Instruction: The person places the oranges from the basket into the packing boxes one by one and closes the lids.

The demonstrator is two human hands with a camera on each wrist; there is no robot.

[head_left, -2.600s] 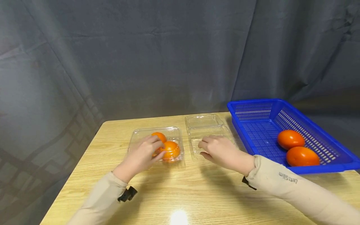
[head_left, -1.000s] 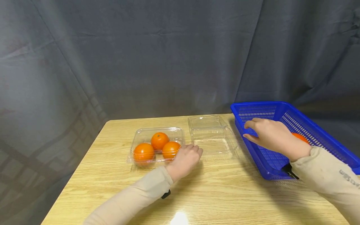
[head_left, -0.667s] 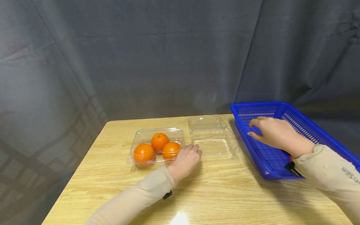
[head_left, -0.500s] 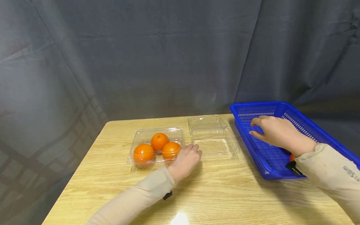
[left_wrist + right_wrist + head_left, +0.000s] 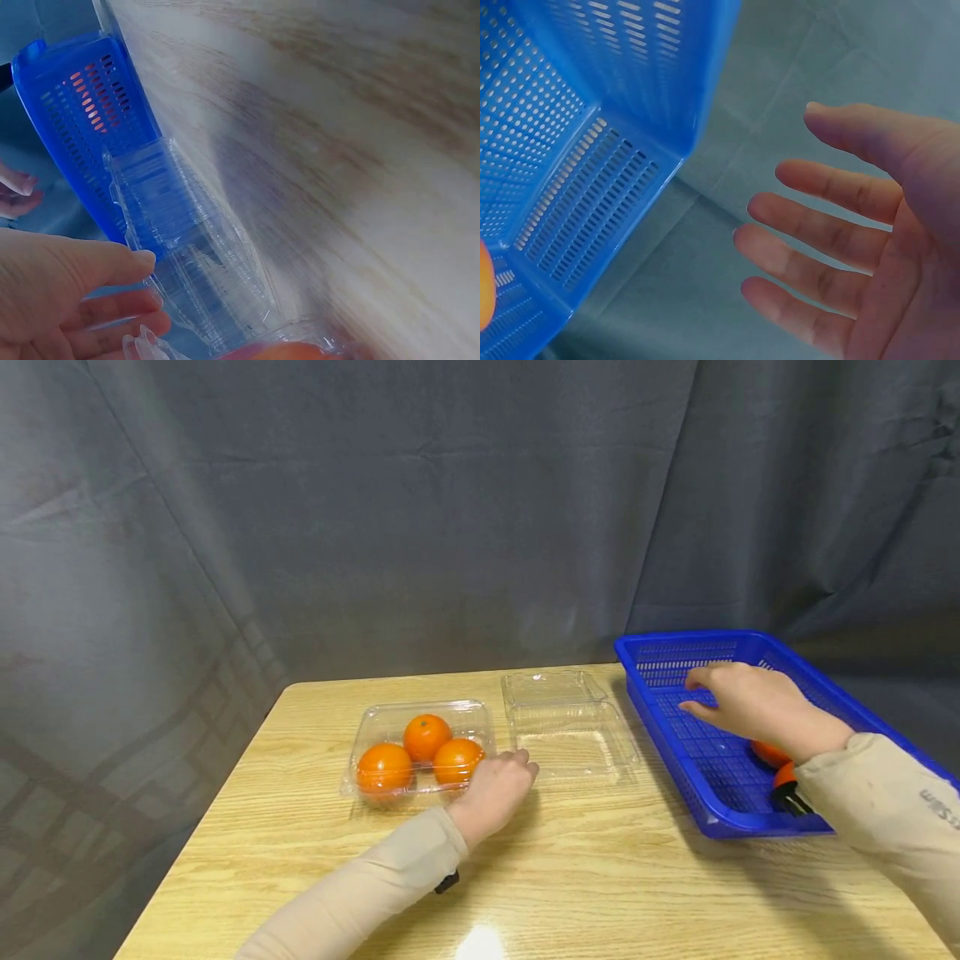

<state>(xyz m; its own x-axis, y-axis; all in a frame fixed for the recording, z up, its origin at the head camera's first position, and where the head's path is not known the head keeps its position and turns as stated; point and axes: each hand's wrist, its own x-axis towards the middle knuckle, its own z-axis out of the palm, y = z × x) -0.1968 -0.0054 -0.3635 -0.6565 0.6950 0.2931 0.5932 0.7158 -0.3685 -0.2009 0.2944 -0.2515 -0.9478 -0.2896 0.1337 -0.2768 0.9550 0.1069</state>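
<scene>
My left hand [image 5: 495,789] hovers low at the right side of a clear plastic container [image 5: 367,714] that carries 3 oranges [image 5: 426,737]. Its thumb and loosely bent fingers [image 5: 127,262] lie by the edge of a second clear container [image 5: 176,214]; whether they touch it I cannot tell. That second container [image 5: 566,752], hinged and standing unfolded, has no fruit in it. Over the blue basket [image 5: 693,777], my right hand [image 5: 757,706] is held in the air, fingers spread and relaxed, nothing in its grasp. Under its wrist, orange fruits [image 5: 771,753] lie in the basket, partly hidden.
A light wooden table [image 5: 570,877] carries everything, its left edge slanting toward me. Behind it hangs a dark grey curtain [image 5: 450,527]. The basket's raised wall borders the second container on the right.
Since the earliest frame, my left hand has moved right, off the oranges, to the gap between containers. My right hand has gone from the second container to above the basket, drifting further right lately.
</scene>
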